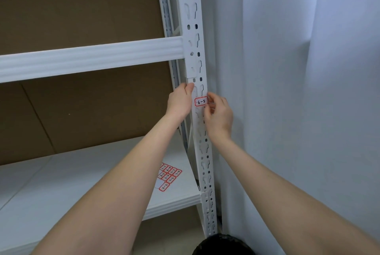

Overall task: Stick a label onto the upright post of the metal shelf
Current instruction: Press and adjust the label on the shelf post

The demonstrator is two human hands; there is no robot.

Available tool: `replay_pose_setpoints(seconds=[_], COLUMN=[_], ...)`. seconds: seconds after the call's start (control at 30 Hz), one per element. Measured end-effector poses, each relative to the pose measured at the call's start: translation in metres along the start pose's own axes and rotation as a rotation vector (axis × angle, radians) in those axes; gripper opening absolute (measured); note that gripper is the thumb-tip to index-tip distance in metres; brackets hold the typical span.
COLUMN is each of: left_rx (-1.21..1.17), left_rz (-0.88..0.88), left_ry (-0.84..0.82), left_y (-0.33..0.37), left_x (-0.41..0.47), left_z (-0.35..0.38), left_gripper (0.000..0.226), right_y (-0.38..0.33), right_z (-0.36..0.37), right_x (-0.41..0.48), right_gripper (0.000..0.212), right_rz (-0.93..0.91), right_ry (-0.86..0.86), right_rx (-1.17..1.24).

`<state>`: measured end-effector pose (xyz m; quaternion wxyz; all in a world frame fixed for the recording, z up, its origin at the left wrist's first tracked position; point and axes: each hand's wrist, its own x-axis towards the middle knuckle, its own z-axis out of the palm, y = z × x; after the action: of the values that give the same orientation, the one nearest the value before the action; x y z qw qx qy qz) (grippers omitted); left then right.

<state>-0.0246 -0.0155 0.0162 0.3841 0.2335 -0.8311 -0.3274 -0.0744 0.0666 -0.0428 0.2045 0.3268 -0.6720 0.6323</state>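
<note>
A white perforated upright post [194, 28] of the metal shelf runs from top centre down to the floor. A small white label [201, 102] with a red border and handwritten marks lies against the post's front face below the upper crossbeam. My right hand [219, 117] pinches the label's right edge with thumb and fingers. My left hand [180, 101] grips the post's left edge at the same height, its thumb on the front face just above the label.
A sheet of red-bordered labels [169, 175] lies on the white lower shelf board [61, 182], partly hidden by my left forearm. The white crossbeam [92, 57] spans above. Brown cardboard [82, 111] backs the shelf. A pale curtain [298, 90] hangs right. A dark object [224, 245] sits at the bottom edge.
</note>
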Motion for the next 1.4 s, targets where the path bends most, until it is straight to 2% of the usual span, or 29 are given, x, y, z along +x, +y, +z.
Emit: replay_pose_setpoints(seconds=[0.47,0.6,0.73,0.9,1.4], left_rx=[0.032,0.049,0.061,0.125,0.21], left_rz=[0.013,0.028,0.057,0.084,0.082], left_ry=[-0.012,-0.066,-0.043,-0.002,0.022], left_y=[0.001,0.001,-0.002,-0.005,-0.007], left_x=[-0.002,0.002,0.005,0.005,0.006], left_z=[-0.002,-0.006,-0.007,-0.003,0.002], left_gripper=[0.037,0.048,0.063,0.049,0.047], right_y=[0.012,0.012,0.013,0.016,0.011], right_z=[-0.007,-0.003,0.0,0.003,0.0], right_x=[0.006,0.006,0.005,0.005,0.003], right_gripper=[0.024,0.022,0.021,0.018,0.017], right_rz=[-0.074,-0.068,-0.047,-0.04,-0.008], right_ry=[0.02,0.082,0.113,0.152,0.123], right_rx=[-0.022,0.026,0.043,0.064,0.105])
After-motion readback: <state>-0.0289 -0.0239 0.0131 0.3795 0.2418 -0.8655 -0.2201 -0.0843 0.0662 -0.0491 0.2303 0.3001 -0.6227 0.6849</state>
